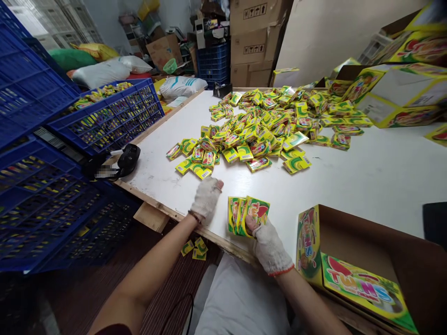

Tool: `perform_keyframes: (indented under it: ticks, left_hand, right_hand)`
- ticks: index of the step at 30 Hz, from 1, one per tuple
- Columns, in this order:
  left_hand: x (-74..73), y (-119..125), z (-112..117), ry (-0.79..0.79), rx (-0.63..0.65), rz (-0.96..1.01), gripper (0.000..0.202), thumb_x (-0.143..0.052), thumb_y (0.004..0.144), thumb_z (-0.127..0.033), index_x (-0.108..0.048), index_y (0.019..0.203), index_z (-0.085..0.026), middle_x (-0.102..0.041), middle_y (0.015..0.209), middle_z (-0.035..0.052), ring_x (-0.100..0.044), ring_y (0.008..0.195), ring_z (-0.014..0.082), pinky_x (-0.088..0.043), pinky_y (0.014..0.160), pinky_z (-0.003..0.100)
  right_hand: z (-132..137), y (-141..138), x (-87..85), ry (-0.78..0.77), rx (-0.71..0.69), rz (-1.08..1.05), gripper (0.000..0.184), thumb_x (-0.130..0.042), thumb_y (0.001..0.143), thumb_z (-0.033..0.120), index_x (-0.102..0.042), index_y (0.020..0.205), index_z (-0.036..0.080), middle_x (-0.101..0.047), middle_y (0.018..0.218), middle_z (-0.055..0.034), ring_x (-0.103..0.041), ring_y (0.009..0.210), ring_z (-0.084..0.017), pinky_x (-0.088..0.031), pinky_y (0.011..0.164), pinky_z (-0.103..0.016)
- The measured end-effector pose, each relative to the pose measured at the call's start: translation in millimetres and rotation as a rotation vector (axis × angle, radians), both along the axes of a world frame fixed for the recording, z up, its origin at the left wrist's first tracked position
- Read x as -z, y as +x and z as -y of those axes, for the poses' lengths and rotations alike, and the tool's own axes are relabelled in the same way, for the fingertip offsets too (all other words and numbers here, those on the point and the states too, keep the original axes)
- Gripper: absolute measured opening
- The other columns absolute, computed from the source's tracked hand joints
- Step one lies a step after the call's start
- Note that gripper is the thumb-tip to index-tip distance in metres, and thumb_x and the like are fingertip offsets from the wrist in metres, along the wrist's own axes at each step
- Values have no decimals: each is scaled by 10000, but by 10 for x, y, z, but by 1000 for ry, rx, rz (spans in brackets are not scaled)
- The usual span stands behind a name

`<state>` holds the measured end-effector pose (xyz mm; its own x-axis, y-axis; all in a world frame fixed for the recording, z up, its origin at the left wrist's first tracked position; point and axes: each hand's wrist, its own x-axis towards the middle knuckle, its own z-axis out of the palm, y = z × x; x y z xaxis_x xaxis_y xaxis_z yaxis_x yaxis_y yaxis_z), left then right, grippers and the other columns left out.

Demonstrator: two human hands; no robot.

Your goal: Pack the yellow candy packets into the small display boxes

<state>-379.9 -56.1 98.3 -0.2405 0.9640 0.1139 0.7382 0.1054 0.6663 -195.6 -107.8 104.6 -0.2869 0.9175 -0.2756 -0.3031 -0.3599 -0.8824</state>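
My right hand (pixel 267 239), in a white fingerless knit glove with an orange cuff, is closed on a fanned bunch of small yellow-green TWINS packs (pixel 240 215). Its thumb presses on the front one, just above the near table edge. My left hand (pixel 206 197), gloved the same way, is low over the white tabletop (pixel 157 181). A bare fingertip shows at its right side, but the other fingers are mostly hidden. Nearest to it lie loose packs (pixel 200 171) at the near edge of a big pile (pixel 258 128).
An open TWINS display carton (pixel 363 288) stands at the near right. More cartons (pixel 401 93) are stacked at the back right. Blue crates (pixel 115 111) of packs line the left side. A black strapped object (pixel 127 160) rests on the left table edge. Several packs (pixel 199 249) lie on the floor.
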Motion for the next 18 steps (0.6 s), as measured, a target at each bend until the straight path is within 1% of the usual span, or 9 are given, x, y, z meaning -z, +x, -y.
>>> perform_keyframes:
  ticks: [1, 3, 4, 5, 6, 9, 12, 15, 18]
  left_hand:
    - [-23, -119, -135, -13, -85, -78, 344, -585, 888, -424, -665, 1095, -162, -625, 1200, 150, -541, 1214, 322, -427, 1060, 455]
    - [-64, -374, -366, -125, -236, -301, 648, -753, 738, -495, -588, 1242, -123, -500, 1389, 211, -406, 1360, 405, -345, 1124, 516]
    - [-79, -491, -449, -185, -267, -409, 780, -789, 687, -531, -546, 1296, -110, -446, 1445, 230, -363, 1391, 424, -325, 1136, 524]
    - [-91, -591, -505, -230, -253, -503, 834, -778, 684, -569, -519, 1324, -101, -422, 1467, 241, -358, 1396, 427, -324, 1134, 523]
    - [-100, -671, -537, -251, -196, -571, 805, -737, 723, -587, -516, 1324, -99, -434, 1458, 243, -384, 1380, 417, -339, 1120, 512]
    - [-128, -792, -521, -245, 16, -690, 456, -590, 867, -481, -612, 1173, -143, -589, 1278, 188, -550, 1217, 338, -428, 1015, 431]
    - [-179, -783, -453, -277, 110, -707, 230, -520, 912, -319, -662, 1013, -170, -673, 1075, 144, -640, 1043, 278, -465, 914, 378]
    - [-241, -730, -435, -274, 110, -714, 246, -477, 943, -317, -647, 1050, -175, -680, 1073, 147, -649, 1041, 285, -470, 899, 388]
    - [-266, -686, -497, -285, 6, -672, 469, -591, 863, -540, -600, 1135, -158, -645, 1159, 192, -625, 1108, 363, -479, 910, 443]
  right_hand:
    - [0, 23, 8, 7, 12, 51, 663, -763, 646, 647, -597, 1142, 239, -691, 1241, -136, -680, 1096, -328, -569, 936, -480]
    - [5, 68, 20, 13, 2, 121, 647, -766, 650, 641, -602, 1124, 232, -699, 1219, -139, -683, 1081, -323, -562, 946, -474]
    - [9, 88, 20, 11, -15, 144, 634, -760, 656, 638, -608, 1112, 224, -705, 1203, -142, -686, 1069, -321, -560, 943, -470]
    - [13, 105, 15, 8, -38, 165, 623, -756, 659, 632, -613, 1098, 214, -710, 1182, -144, -689, 1051, -319, -559, 935, -465]
    - [18, 121, 4, 8, -63, 192, 612, -755, 655, 623, -617, 1079, 203, -718, 1152, -145, -692, 1026, -317, -560, 920, -459]
    - [36, 163, -78, 89, -169, 347, 553, -722, 680, 575, -619, 1056, 183, -728, 1059, -120, -683, 953, -293, -557, 855, -424]
    - [70, 190, -195, 343, -307, 652, 421, -654, 737, 369, -636, 1108, 171, -694, 1045, -95, -643, 946, -259, -516, 861, -388]
    - [113, 187, -266, 594, -430, 989, 522, -592, 684, 156, -648, 1203, 167, -644, 1097, -107, -601, 986, -260, -461, 911, -392]
    - [129, 165, -259, 646, -488, 1066, 499, -573, 716, 142, -649, 1209, 166, -630, 1089, -110, -599, 959, -254, -465, 868, -376]
